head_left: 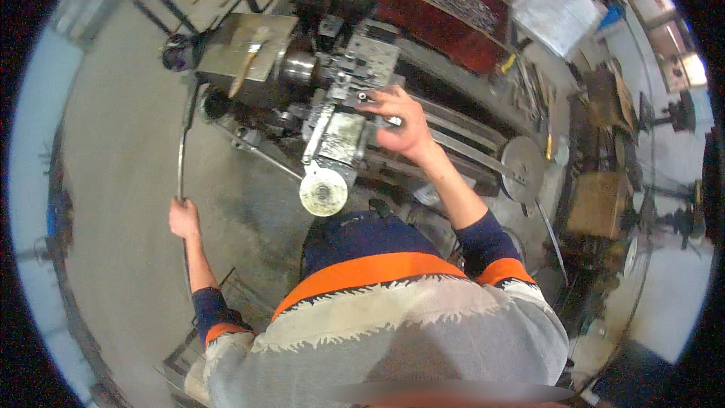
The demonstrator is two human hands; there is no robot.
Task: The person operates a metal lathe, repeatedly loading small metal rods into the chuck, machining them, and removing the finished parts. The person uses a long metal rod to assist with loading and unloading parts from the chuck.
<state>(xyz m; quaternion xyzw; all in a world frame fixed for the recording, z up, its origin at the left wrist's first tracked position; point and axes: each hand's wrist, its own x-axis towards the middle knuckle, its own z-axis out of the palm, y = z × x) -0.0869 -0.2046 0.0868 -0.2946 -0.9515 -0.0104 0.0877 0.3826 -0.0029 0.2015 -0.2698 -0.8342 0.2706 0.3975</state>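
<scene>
A lathe stands before me, with a cross slide (pixel 341 137) and a round pale handwheel (pixel 323 191) on its near end. My left hand (pixel 183 219) is wrapped around a long thin metal rod (pixel 181 162), off to the left of the machine. The rod runs from the headstock's left side back past my forearm. Over the tool post, my right hand (pixel 404 125) curls about a small metal lever (pixel 394 121), its index finger stretched toward a bolt head (pixel 362 96). The hand partly hides the lever. A shiny chuck (pixel 299 68) is left of the tool post.
A wooden-handled brush (pixel 245 68) lies on the headstock cover (pixel 279 41). Behind the bed stands a reddish box (pixel 445 26) of small metal parts. Toward the right are a large round disc (pixel 524 170), several hand tools (pixel 532 94) and a cardboard box (pixel 596 204).
</scene>
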